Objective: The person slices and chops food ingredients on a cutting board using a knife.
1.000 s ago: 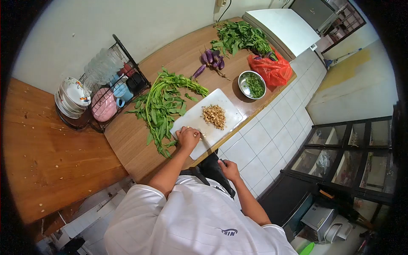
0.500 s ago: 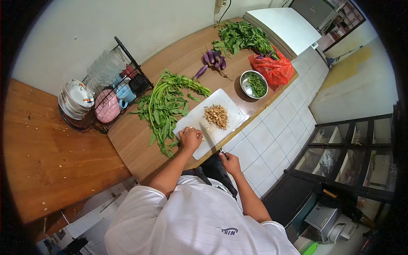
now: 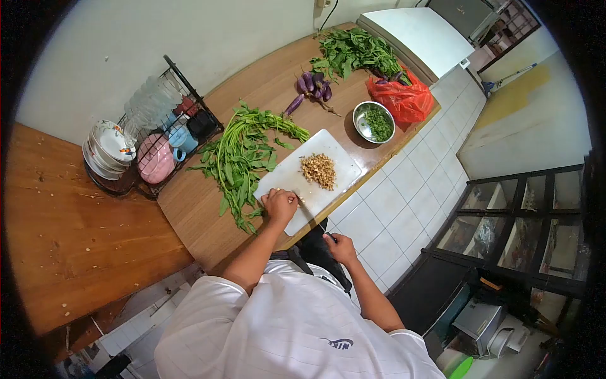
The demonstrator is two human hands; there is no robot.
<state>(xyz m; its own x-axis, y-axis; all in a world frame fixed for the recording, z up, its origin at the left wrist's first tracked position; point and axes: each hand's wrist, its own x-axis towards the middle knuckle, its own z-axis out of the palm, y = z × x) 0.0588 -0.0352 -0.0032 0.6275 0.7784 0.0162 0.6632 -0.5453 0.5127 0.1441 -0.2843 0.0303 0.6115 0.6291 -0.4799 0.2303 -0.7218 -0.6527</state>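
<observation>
My right hand (image 3: 341, 248) grips the handle of a kitchen knife (image 3: 310, 216) just off the table's front edge. Its blade reaches over the white cutting board (image 3: 346, 165), with the tip close to my left hand's fingers. My left hand (image 3: 279, 205) rests on the near left part of the board, fingers bent together around a small pale piece that is mostly hidden. Tiny pale bits lie by the fingertips. A pile of chopped tan-brown pieces (image 3: 318, 171) sits farther up the board.
Leafy green stems (image 3: 237, 167) lie left of the board. Purple eggplants (image 3: 314, 86), a metal bowl (image 3: 360, 128) of chopped greens, a red plastic bag (image 3: 407, 101) and more leafy greens (image 3: 353, 54) are farther back. A black dish rack (image 3: 201, 101) holds glasses and cups at left.
The knife blade has turned from showing its broad side to a thin line, and has come nearer my left fingers. My left hand stays almost in place.
</observation>
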